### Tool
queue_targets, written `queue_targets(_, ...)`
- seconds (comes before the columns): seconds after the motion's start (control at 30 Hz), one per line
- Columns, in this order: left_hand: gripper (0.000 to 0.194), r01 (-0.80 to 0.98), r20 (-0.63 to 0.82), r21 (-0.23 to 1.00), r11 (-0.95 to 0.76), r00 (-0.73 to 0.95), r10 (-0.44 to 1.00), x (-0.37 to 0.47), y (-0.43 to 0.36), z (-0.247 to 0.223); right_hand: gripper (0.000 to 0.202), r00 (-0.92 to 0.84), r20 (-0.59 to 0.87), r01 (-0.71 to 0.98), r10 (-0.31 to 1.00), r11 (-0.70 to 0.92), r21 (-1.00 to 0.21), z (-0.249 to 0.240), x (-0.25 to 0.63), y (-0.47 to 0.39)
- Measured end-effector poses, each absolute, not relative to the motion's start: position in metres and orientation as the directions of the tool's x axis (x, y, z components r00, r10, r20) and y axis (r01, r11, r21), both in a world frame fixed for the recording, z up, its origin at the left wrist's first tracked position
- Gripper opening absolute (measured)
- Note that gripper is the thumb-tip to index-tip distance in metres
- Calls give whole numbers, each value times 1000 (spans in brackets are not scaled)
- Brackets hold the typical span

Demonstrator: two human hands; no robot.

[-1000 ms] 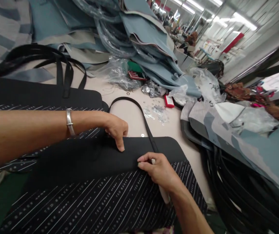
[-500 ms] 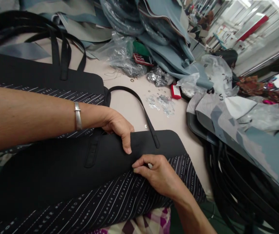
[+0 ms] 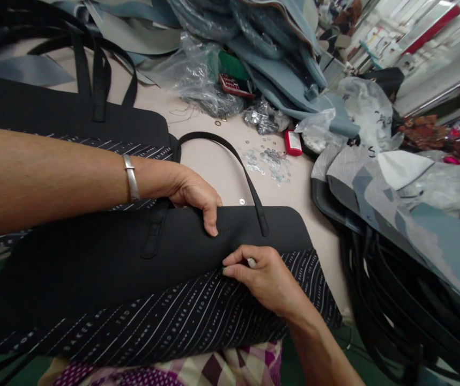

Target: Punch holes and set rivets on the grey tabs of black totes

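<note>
The black bag (image 3: 93, 252) lies across the near edge of the desk (image 3: 203, 169), its lower part reaching over a purple-and-cream cloth (image 3: 217, 370). Bare desk shows inside the arc of its strap (image 3: 236, 155) and in a strip along its right end; to the left, a second bag (image 3: 53, 107) crowds close behind it. The left hand (image 3: 198, 193) clamps the bag's top edge, thumb on the front, the other fingers hidden behind. The right hand (image 3: 264, 276) has thumb and forefinger pinched together on the bag at the seam; a pale object (image 3: 251, 262) peeks out behind them, mostly covered. The upper panel is smooth and round-cornered, the lower fabric printed with slanting white lines and lettering. Small shiny discs (image 3: 276, 163) lie scattered beyond the strap, near a red box (image 3: 293, 143).
</note>
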State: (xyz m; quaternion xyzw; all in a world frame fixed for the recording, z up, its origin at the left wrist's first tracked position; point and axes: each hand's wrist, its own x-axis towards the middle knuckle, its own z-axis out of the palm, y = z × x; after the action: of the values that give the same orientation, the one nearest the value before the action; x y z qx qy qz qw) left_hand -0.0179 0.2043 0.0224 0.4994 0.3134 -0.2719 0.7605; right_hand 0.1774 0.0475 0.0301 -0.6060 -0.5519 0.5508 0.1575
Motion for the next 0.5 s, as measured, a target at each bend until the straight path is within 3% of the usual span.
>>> queue_targets(0.5,15,723,-722,604,334,674,-153,-16,204,23,11,-262,-361,588,895,-148,-795,30,170,42)
